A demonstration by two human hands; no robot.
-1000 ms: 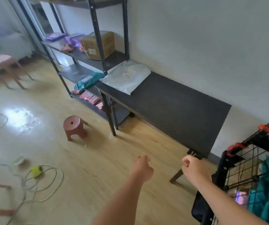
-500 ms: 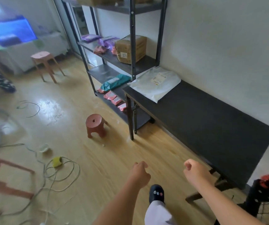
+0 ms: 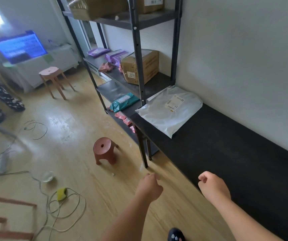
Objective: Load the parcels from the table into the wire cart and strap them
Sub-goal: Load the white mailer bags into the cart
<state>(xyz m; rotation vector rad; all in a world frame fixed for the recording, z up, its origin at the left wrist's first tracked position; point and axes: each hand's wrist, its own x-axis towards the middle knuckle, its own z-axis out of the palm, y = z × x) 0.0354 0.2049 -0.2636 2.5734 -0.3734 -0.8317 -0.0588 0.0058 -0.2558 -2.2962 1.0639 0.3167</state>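
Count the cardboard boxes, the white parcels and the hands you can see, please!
Cardboard boxes: 3, namely the left top-shelf box, the right top-shelf box and the middle-shelf box
White parcels: 1, the white parcel on the black table
Hands: 2, the left hand and the right hand, both holding nothing
Total: 6

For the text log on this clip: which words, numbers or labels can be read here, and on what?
"5556": sticker on the cardboard box on the middle shelf.
Label on the white mailer on the table: too small to read.
Label on the teal parcel: blurred.
Text on the blue screen: blurred.
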